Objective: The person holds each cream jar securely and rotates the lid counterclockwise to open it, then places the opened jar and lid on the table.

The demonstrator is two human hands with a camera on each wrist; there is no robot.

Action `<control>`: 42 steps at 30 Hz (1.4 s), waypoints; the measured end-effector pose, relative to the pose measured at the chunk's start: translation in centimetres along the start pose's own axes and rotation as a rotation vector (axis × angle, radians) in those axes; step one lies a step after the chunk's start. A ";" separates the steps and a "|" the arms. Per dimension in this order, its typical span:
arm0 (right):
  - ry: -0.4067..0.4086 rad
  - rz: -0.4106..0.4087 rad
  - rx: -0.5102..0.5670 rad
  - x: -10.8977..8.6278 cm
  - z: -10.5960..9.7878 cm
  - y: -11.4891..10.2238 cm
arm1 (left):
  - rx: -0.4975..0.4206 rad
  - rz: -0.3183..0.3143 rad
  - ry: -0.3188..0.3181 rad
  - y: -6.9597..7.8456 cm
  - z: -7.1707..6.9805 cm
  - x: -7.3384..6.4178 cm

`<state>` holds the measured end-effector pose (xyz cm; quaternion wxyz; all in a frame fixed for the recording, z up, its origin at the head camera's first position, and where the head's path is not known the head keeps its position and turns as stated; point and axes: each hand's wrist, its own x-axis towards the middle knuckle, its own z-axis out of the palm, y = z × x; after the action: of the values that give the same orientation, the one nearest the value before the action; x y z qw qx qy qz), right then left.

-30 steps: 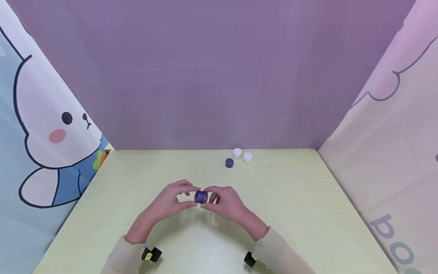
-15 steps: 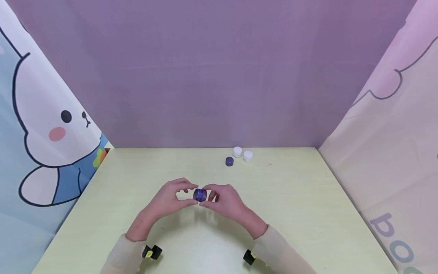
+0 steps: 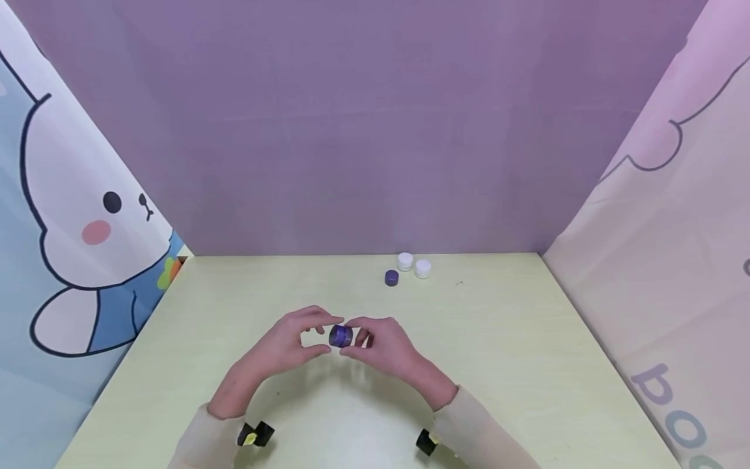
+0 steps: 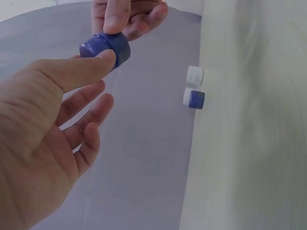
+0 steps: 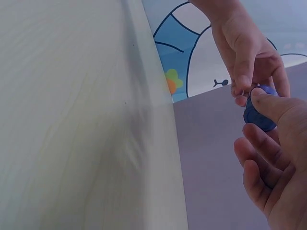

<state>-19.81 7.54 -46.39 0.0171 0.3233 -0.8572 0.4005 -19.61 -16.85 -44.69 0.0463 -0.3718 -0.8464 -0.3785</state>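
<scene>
Jar [image 3: 341,336]: one, purple, short and round; held up over the counter [image 3: 498,339] between both hands, on its side, ends facing left and right.
Handling: light and stiff, by my judgement; the smooth wall could slip under dry fingers, though it seems unlikely to break easily.
Where to hold: round the wall near either end, thumb opposite forefinger, clear of the middle seam.
Right hand [image 3: 379,342]: one; thumb and forefinger pinching the jar's right end, lower fingers bent loosely.
Left hand [image 3: 291,342]: one; thumb and forefinger curved round the jar's left end, the other fingers bent away from it; how hard they press is not clear from where I stand.
Far purple jar [image 3: 391,278]: one, upright on the counter, toward the back edge, well apart from the hands.
White jars [image 3: 422,268]: two, upright, just beside each other; one behind the far purple jar, one to its right.
Jars, total: four; two purple, two white.
Backcloth [image 3: 375,130]: one, plain purple, rising behind the counter.
Side cloths [image 3: 99,182]: two, printed; a cartoon rabbit left, lettering right.
</scene>
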 end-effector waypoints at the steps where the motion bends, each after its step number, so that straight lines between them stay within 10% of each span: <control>1: 0.000 -0.001 0.002 0.0 0.0 0.0 | 0.006 0.009 -0.002 0.0 0.0 0.1; 42: 0.058 -0.009 -0.103 0.0 0.1 -0.4 | 0.030 -0.069 0.070 0.1 1.0 0.4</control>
<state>-19.59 7.27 -46.19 0.0601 0.3139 -0.8744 0.3651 -19.66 -15.89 -45.15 0.0681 -0.3282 -0.8621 -0.3800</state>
